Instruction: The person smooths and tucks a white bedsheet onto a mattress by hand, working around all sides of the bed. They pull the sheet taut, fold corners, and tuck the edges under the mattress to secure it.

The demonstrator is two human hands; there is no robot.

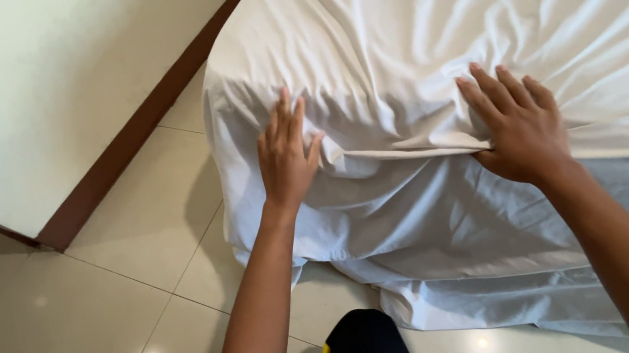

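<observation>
Both palms flat on the white sheet [397, 58] at the bed's [515, 236] corner: left hand [287, 160] spread nearest the corner, right hand [521, 127] spread, pressing the fold line running left-right between them. Nothing pinched.

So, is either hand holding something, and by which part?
Neither grips anything: left hand and right hand lie flat on the wrinkled white bed sheet near its folded edge.

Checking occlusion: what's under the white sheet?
Unseen: the white sheet covers the whole corner, draping to the tiled floor. Left hand and right hand press on top.
</observation>
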